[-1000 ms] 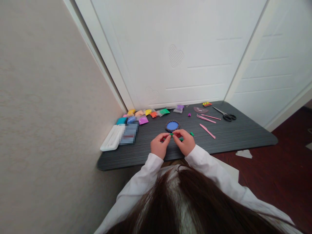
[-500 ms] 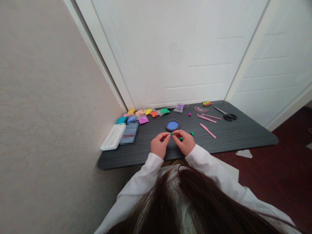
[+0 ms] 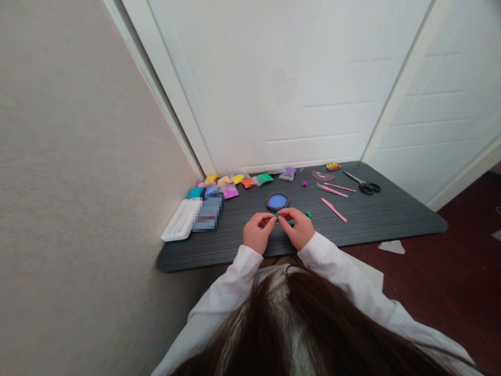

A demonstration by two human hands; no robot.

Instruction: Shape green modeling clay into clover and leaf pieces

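Note:
Between the fingertips of my left hand and my right hand is a small piece of green modelling clay. Both hands pinch it, close together near the table's front edge. More green clay shows partly behind my right fingers, and a separate green lump lies just beyond that hand. Directly past my fingertips rests a blue disc ringed by a dark beaded-looking rim.
Along the back of the dark table lie several coloured clay packets. A white tray sits at the left. Pink modelling tools, black-handled scissors, a clear plate and a purple bit are to the right.
My hands have barely shifted, a touch to the right. The green clay stays pinched between my fingertips, and the other things on the table are unmoved.

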